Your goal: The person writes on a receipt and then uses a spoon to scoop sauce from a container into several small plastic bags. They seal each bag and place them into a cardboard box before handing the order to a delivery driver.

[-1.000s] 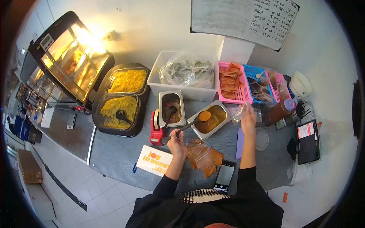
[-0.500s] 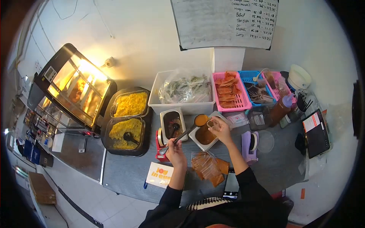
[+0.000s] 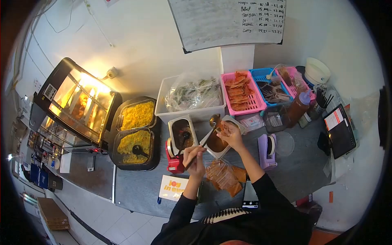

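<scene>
My left hand (image 3: 194, 160) is wrapped round the handle of a dark ladle (image 3: 214, 121), whose bowl is tilted over the right metal container. Over that same metal container (image 3: 219, 155), which holds brown sauce, my right hand (image 3: 232, 136) pinches a small clear plastic bag with orange-brown sauce in it (image 3: 223, 130). The ladle's bowl is right beside the bag. To the left stands another metal container (image 3: 170, 126) with dark contents and a black spoon. Filled sauce packets (image 3: 222, 177) lie in front of the right container.
Left are a lit food warmer (image 3: 83, 102) and two trays of yellow food (image 3: 136, 116). A white bin (image 3: 189, 114), pink basket (image 3: 256, 102) and blue basket (image 3: 267, 74) stand behind. A purple tape dispenser (image 3: 265, 157) sits right; a phone (image 3: 250, 194) lies in front.
The ladle has tipped from level and full of sauce to tilted at the bag. Sauce now shows in the bag. My left hand has turned, and the camera view has shifted.
</scene>
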`<action>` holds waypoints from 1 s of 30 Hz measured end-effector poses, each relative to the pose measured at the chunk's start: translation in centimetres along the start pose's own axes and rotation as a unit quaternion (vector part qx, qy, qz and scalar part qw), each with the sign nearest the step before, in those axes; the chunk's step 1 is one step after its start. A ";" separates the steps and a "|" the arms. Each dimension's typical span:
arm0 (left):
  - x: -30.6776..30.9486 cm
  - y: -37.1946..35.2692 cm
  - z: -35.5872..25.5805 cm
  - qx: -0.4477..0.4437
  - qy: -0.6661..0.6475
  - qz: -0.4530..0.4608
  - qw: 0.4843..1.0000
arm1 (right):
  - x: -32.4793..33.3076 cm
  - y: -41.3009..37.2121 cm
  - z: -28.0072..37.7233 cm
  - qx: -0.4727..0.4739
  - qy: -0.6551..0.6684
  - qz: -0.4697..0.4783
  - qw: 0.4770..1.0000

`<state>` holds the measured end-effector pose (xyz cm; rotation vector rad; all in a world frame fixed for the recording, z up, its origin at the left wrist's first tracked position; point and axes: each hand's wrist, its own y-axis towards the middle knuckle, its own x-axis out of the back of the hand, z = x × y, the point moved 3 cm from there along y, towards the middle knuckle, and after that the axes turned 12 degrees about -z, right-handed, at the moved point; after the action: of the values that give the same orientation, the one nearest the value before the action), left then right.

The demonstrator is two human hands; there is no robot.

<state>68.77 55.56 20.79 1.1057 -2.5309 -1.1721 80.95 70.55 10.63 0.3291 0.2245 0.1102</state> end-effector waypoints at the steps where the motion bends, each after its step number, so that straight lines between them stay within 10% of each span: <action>1: -0.1 0.0 -0.4 -0.037 0.022 0.023 0.999 | 0.0 0.0 0.0 0.004 0.002 -0.001 1.000; 7: -0.8 -0.6 -1.0 -0.147 0.068 0.095 0.982 | 0.2 -0.1 -0.1 0.000 -0.003 0.001 1.000; 15: -0.5 -1.1 1.9 0.192 -0.136 -0.156 0.959 | 0.0 -0.4 1.1 0.029 0.024 -0.030 0.999; 30: -0.2 0.8 3.9 0.222 -0.165 -0.128 0.952 | 0.1 -0.9 2.7 0.079 0.006 -0.042 0.996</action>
<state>66.94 58.36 18.71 1.4827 -3.0927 -0.9209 81.72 68.92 12.78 0.4758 0.2584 0.0109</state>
